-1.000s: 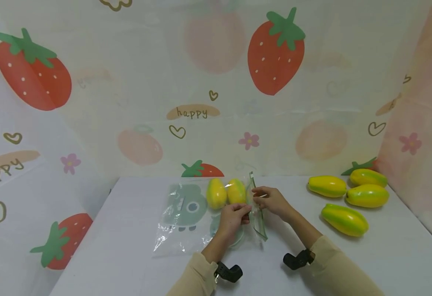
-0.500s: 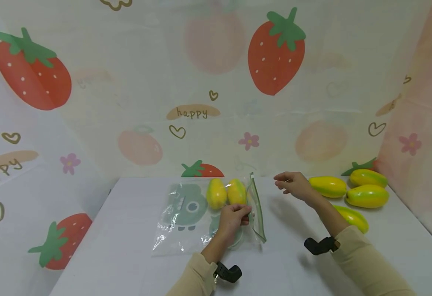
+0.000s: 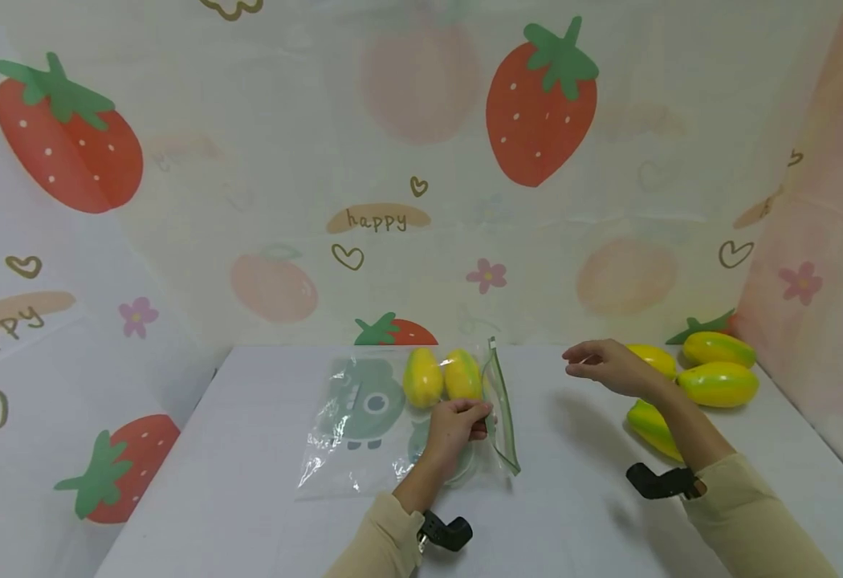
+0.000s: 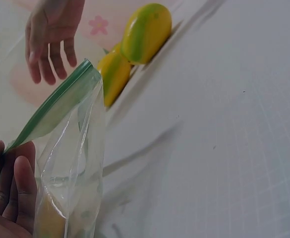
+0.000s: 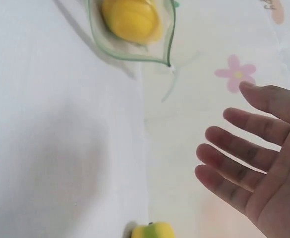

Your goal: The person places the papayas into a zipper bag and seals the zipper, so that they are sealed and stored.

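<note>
A clear zip bag (image 3: 331,470) with a green monster print lies on the table, its green-edged mouth (image 5: 130,58) facing right and standing open. Inside it, side by side, are two yellow-green papayas (image 3: 423,377). My left hand (image 3: 452,433) pinches the near edge of the bag's mouth between thumb and fingers, which the left wrist view shows at the green strip (image 4: 50,101). My right hand (image 3: 612,368) is raised over the table between the bag and the loose papayas, holding nothing. Its fingers (image 5: 239,144) are spread and relaxed in the right wrist view.
Several loose papayas (image 3: 718,384) lie at the right of the white table (image 3: 197,490), two of them partly hidden behind my right hand and forearm. A strawberry-printed cloth (image 3: 421,265) hangs behind the table's far edge and along both sides.
My right hand has let go of the bag's mouth and moved right, toward the loose papayas. My left hand keeps its grip, and the bag has barely shifted.
</note>
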A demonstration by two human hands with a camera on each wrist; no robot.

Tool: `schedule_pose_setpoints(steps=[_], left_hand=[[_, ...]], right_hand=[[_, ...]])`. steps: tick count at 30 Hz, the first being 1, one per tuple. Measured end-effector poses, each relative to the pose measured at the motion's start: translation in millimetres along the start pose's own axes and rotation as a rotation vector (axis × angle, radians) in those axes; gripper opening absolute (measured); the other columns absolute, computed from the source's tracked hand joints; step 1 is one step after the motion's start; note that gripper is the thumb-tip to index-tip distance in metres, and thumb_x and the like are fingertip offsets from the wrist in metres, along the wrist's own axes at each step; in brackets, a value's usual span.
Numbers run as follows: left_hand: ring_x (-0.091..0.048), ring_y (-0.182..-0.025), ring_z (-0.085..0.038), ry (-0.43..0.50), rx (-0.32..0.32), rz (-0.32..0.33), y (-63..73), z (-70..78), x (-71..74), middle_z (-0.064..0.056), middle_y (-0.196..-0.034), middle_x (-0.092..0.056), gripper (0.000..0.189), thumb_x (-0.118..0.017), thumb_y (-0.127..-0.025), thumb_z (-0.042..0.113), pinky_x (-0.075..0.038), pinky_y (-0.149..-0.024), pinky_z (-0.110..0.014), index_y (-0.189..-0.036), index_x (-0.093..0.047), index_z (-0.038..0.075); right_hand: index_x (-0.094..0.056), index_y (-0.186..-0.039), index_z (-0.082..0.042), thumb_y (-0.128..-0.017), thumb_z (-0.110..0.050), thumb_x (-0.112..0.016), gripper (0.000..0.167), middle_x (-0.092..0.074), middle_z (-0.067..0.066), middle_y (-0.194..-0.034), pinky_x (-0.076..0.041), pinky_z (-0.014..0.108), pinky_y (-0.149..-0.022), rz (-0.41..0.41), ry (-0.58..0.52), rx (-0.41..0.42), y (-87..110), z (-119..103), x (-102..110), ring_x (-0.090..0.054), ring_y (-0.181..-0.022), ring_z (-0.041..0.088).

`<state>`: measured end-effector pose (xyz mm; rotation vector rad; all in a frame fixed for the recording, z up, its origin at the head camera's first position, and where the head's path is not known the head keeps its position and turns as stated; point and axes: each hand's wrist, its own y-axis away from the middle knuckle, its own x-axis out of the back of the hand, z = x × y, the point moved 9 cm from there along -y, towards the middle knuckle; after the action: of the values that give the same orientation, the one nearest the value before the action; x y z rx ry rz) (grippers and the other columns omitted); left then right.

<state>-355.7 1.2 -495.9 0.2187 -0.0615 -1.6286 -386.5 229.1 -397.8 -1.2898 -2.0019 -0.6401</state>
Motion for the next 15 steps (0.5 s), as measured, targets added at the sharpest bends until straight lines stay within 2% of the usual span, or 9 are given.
schedule_pose_setpoints(steps=[4,10,15], left_hand=[[-0.059,-0.060,-0.007,-0.007,-0.004,-0.006,4.3,5.1,-0.7,-0.001,-0.072,-0.069,0.023,-0.066,-0.090,0.009,-0.054,-0.058,-0.019,-0.100,-0.069,-0.011],[-0.059,-0.059,-0.006,-0.036,-0.035,0.007,4.0,5.9,-0.8,-0.011,-0.079,-0.073,0.023,-0.067,-0.089,0.011,-0.054,-0.057,-0.018,-0.098,-0.070,-0.010],[-0.060,-0.058,-0.006,-0.052,-0.061,0.014,-1.4,0.2,-0.4,-0.007,-0.076,-0.072,0.023,-0.069,-0.089,0.014,-0.055,-0.057,-0.019,-0.097,-0.072,-0.008]], right_hand=[[-0.059,-0.128,0.002,-0.096,-0.033,-0.060,0.047,-0.065,0.019,-0.120,-0.056,0.043,-0.088,0.024,0.042,-0.035,9.8,6,5,-0.060,-0.106,0.031],[-0.060,-0.124,0.002,-0.096,-0.034,-0.061,0.045,-0.065,0.018,-0.116,-0.055,0.045,-0.088,0.060,0.112,-0.025,24.7,11,12,-0.061,-0.103,0.029],[-0.061,-0.123,0.003,-0.096,-0.030,-0.062,0.042,-0.066,0.018,-0.115,-0.055,0.046,-0.088,0.087,0.159,0.006,34.1,12,15,-0.061,-0.103,0.029]])
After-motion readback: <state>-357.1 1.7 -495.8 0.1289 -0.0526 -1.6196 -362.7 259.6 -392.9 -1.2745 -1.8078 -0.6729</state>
